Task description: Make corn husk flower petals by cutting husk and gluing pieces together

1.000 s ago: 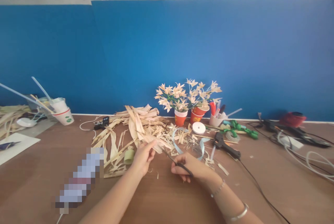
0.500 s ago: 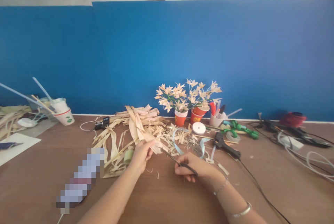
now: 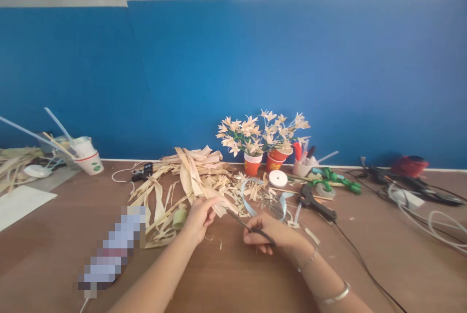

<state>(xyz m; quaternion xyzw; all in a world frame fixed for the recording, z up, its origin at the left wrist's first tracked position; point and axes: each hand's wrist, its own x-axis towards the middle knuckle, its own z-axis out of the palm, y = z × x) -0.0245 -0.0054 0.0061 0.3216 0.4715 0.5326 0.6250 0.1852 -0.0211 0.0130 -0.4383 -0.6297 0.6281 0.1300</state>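
Observation:
A strip of pale dried corn husk is pinched between the thumb and fingers of my left hand. My right hand is closed around the dark handles of a pair of scissors, whose blades point left and reach the husk's right edge. Whether the blades are apart is too small to make out. Behind my left hand lies a heap of dried husks, with cut scraps spread to its right. A pale green roll sits just left of my left wrist.
Husk flowers stand in red paper cups by the blue panel. To the right are a white ribbon spool, a black glue gun with its cord, green twisted stems and white cables. A paper cup stands left.
Both hands keep almost the same place, with the scissors still at the husk. The dark pointed object on the white paper at the far left is gone from view.

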